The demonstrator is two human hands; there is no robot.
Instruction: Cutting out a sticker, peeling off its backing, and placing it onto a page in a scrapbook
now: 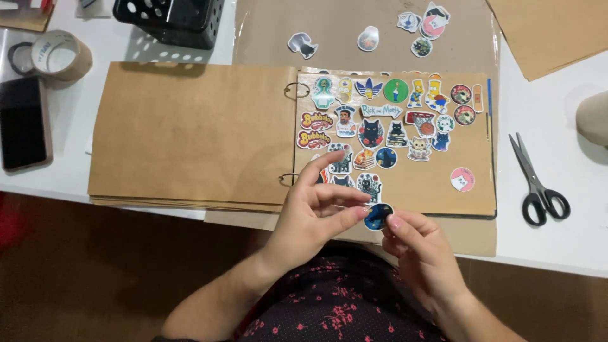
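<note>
Closest to the person, both hands meet over the near edge of the open ring-bound album (437,190). The left hand (310,218) and the right hand (421,250) are together, each pinching the small round dark-blue sticker (379,216) between thumb and fingertips, the left from one side and the right from below. The sticker sits just off the album's near edge, below the lowest cat stickers on the right page.

By my judgement the step in hand is peeling the sticker from its backing. It goes best with a light grip at the rim only, one nail lifting the edge while the other hand holds the backing flat, so the disc does not curl or stick to a finger.

The sticker is round, so it has no real long axis. Its printed face is turned up toward the camera; which way the picture on it points is too small to tell.

Farther in, the right page is crowded with stickers. Beyond the album's far edge lie loose stickers (303,45) on brown paper. Right of the album rest scissors (538,183); to its far left, a tape roll (60,56) and a phone (23,123).
</note>
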